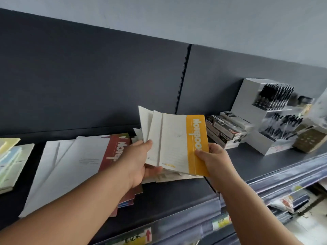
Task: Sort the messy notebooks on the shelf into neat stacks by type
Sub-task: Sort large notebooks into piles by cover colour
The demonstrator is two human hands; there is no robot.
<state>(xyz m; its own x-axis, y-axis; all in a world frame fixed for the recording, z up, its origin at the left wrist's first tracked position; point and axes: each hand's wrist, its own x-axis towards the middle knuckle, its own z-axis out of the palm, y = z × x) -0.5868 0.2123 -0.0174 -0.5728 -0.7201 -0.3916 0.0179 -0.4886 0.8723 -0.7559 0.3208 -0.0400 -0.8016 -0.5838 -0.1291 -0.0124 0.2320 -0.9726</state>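
Small notebooks (155,128): a fanned bundle held up off the shelf (177,197) between both hands, roughly mid-view. The top one is the yellow-band notebook (177,144), band and spine on its right side. Its long axis runs away from the person.

Left hand (138,161) grips the bundle's near-left corner, thumb on top of the covers, fingers curled underneath. Right hand (215,156) pinches the near end of the yellow band, thumb on top. Both hands are clamped on the bundle, one per side.

Key geometry: the covers splay out at the far end and sit closer together at the near end, by the hands. Squaring them looks like the step in hand, probably by bringing the spines together on the right hand's side.

Landing spots:
- Loose notebooks (169,176) lie on the shelf directly under the bundle.
- Red-band stack (115,152) of larger notebooks sits just left, partly under the left forearm, long axis the same way. The size differs, so I judge it a different type; don't mix.
- Bare shelf lies right of the bundle, before the flat boxes (226,128). The right hand is nearer that.

Risk: thin covers in a loose fan, so the back ones could slip.
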